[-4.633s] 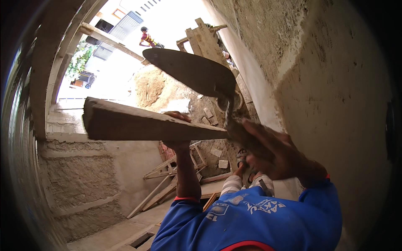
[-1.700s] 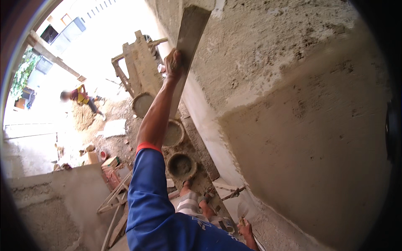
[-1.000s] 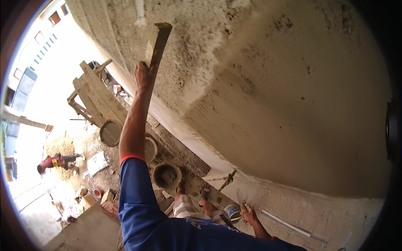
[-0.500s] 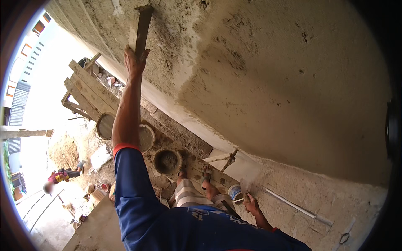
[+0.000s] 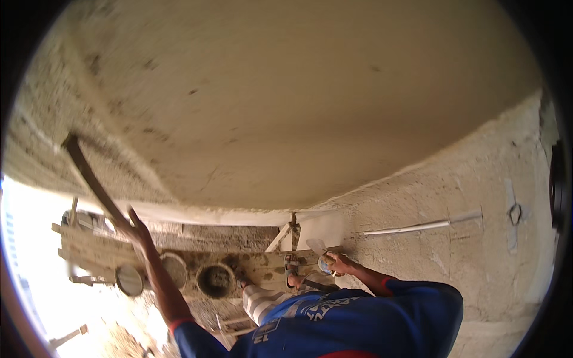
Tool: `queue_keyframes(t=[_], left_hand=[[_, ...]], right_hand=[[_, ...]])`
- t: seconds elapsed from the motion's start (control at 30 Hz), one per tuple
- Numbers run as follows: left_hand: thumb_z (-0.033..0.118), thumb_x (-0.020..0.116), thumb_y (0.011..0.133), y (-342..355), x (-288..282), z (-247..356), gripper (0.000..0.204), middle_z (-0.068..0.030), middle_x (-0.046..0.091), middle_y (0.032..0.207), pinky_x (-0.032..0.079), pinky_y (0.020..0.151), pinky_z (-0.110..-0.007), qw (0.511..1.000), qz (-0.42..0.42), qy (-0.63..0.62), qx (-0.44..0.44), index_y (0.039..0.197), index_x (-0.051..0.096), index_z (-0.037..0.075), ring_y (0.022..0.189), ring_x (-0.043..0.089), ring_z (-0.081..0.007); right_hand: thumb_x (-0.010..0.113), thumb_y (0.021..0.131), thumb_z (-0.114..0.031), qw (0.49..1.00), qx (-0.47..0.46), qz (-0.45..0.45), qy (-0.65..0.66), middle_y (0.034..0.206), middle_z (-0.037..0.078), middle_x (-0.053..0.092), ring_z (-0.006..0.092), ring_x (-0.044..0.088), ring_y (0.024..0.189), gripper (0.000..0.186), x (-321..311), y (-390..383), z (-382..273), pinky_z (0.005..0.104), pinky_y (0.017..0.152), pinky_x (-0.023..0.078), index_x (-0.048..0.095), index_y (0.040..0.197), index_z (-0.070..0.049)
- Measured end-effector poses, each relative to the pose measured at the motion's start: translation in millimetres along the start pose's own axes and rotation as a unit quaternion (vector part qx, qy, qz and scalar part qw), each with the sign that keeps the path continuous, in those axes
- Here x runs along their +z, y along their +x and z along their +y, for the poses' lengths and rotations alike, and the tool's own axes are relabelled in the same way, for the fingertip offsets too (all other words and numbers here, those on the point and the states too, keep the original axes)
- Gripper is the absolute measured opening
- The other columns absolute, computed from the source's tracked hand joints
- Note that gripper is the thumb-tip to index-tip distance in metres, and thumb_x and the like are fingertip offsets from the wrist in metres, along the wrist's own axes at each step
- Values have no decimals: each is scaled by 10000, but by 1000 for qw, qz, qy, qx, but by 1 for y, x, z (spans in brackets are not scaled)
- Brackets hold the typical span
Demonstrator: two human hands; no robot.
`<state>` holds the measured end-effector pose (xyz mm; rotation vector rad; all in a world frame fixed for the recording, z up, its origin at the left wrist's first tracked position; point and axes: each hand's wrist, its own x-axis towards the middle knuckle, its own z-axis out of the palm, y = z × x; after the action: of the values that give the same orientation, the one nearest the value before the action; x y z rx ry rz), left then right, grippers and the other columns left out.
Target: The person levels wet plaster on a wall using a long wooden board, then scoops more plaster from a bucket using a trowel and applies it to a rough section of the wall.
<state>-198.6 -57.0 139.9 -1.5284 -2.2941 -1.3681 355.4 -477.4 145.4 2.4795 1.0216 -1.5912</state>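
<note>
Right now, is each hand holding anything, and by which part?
Left hand: a long board, at the near end of its visible length. Right hand: a trowel, by its handle.

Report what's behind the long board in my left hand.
Rough wall shows on both sides of the long board; the strip directly behind it is covered and can't be seen.
</note>
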Motion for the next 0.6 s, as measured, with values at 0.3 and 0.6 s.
queue_keyframes(t=[0.3,0.6], left_hand=[[332,659,868,-353,-41,21,428,-127,541,944,417,721,-357,824,-367,-160,-402,1095,550,-14,840,474,-214],[370,683,860,-426,-100,43,485,-94,611,962,517,646,-329,785,-324,-246,-468,1165,548,19,811,596,-189]], right_hand=[[657,833,-355,998,27,-1,65,724,86,589,164,536,538,542,-69,71,148,302,442,429,530,1176,45],[639,858,-293,972,154,-70,163,653,84,560,165,525,497,353,-140,27,176,319,425,410,563,932,44]])
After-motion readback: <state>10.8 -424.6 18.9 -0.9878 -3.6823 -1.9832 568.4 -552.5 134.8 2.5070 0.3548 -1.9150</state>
